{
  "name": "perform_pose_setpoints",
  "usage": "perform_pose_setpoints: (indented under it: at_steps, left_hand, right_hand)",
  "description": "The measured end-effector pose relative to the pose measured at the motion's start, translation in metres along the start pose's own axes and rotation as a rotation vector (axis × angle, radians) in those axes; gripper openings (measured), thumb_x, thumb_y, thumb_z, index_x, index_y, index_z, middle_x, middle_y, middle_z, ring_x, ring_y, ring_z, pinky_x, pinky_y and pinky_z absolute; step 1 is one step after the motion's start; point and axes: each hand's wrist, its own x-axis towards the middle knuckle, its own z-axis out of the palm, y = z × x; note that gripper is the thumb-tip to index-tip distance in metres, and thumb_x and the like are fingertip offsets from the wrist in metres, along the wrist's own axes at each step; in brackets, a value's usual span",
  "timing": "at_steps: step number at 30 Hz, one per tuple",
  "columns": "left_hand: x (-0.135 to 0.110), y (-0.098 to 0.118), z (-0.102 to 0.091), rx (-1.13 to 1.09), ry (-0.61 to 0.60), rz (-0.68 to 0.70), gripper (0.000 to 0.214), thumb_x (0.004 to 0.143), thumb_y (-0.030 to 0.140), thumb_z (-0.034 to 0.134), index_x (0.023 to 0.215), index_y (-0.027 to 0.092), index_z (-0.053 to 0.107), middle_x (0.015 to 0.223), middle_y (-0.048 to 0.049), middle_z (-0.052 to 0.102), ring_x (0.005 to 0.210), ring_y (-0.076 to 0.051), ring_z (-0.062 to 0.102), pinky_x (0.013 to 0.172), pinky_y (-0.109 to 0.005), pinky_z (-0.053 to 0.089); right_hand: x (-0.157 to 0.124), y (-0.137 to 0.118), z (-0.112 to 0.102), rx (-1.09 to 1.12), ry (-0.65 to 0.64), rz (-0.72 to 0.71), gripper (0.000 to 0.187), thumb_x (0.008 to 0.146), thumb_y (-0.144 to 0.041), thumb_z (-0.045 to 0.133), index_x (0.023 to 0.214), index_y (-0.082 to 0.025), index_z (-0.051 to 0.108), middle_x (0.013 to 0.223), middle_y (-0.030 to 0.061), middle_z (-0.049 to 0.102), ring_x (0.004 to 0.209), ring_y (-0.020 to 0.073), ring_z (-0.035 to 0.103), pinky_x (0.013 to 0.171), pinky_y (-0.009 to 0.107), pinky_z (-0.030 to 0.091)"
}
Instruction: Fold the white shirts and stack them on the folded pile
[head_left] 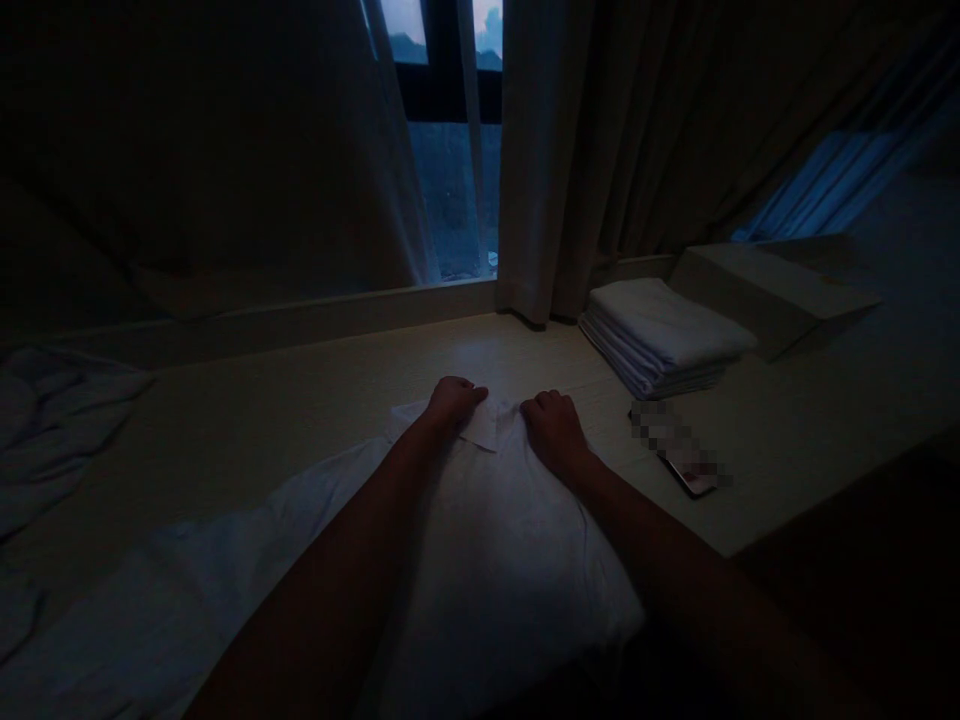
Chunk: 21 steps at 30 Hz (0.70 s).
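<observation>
Pale wooden platform below window, room dim. Limp white cloth garment spread flat on it, top end toward window. Stack of folded white cloths and flat dark phone to the right, apart from it. Likely risk: fabric bunches or skews if one hand drags harder, and poor light hides creases. Left hand and right hand side by side on top edge. Fingers curled down onto fabric; pinching or only pressing, cannot tell.
</observation>
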Motion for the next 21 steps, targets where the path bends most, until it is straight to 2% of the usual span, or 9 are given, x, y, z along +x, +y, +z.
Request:
perform_pose_setpoints:
  at_steps: [3, 8, 11, 15, 18, 21]
  left_hand:
    - [0.002, -0.003, 0.002, -0.079, 0.051, -0.015, 0.025, 0.067, 0.032, 0.067, 0.086, 0.015, 0.063, 0.061, 0.0012, 0.060, 0.053, -0.011, 0.054, 0.053, -0.024, 0.037]
    - [-0.005, -0.013, 0.000, -0.133, 0.117, 0.078, 0.044, 0.064, 0.025, 0.067, 0.106, 0.021, 0.055, 0.075, 0.0011, 0.067, 0.063, -0.012, 0.060, 0.059, -0.023, 0.044]
    - [-0.011, -0.016, 0.003, -0.094, 0.171, 0.141, 0.045, 0.065, 0.025, 0.068, 0.108, 0.023, 0.054, 0.082, 0.0003, 0.069, 0.070, -0.013, 0.062, 0.066, -0.025, 0.046]
    - [-0.017, -0.016, 0.012, 0.030, 0.316, 0.211, 0.031, 0.073, 0.028, 0.062, 0.103, 0.025, 0.057, 0.093, -0.0032, 0.067, 0.088, -0.019, 0.062, 0.081, -0.033, 0.044]
    - [-0.017, -0.017, 0.017, 0.100, 0.382, 0.260, 0.033, 0.073, 0.027, 0.063, 0.105, 0.026, 0.057, 0.099, -0.0042, 0.066, 0.100, -0.022, 0.058, 0.090, -0.037, 0.041]
    - [-0.015, -0.020, 0.018, 0.141, 0.420, 0.293, 0.037, 0.071, 0.026, 0.065, 0.107, 0.023, 0.055, 0.103, -0.0058, 0.064, 0.102, -0.022, 0.056, 0.092, -0.037, 0.041]
  right_hand:
    - [0.001, 0.000, -0.001, 0.019, -0.024, 0.015, 0.019, 0.091, -0.014, 0.048, 0.099, -0.017, 0.065, 0.096, 0.0108, 0.061, 0.091, 0.0232, 0.047, 0.079, 0.035, 0.030]
    - [0.003, 0.005, -0.002, 0.017, -0.036, 0.055, 0.021, 0.092, -0.014, 0.046, 0.100, -0.018, 0.065, 0.097, 0.0103, 0.061, 0.093, 0.0234, 0.047, 0.081, 0.035, 0.028]
    - [0.004, 0.009, -0.005, 0.006, -0.058, 0.077, 0.020, 0.093, -0.015, 0.046, 0.101, -0.019, 0.064, 0.097, 0.0100, 0.061, 0.094, 0.0236, 0.047, 0.082, 0.035, 0.029]
    - [0.006, 0.004, -0.013, -0.002, -0.076, 0.061, 0.022, 0.094, -0.016, 0.045, 0.103, -0.018, 0.064, 0.103, 0.0114, 0.061, 0.099, 0.0251, 0.046, 0.083, 0.037, 0.030]
    - [0.014, -0.010, -0.017, 0.039, -0.055, -0.013, 0.024, 0.093, -0.014, 0.046, 0.109, -0.017, 0.063, 0.111, 0.0125, 0.061, 0.105, 0.0262, 0.045, 0.087, 0.037, 0.032]
    - [0.030, -0.031, -0.013, 0.123, -0.074, -0.099, 0.025, 0.094, -0.016, 0.044, 0.111, -0.015, 0.063, 0.114, 0.0125, 0.061, 0.107, 0.0253, 0.046, 0.090, 0.036, 0.034]
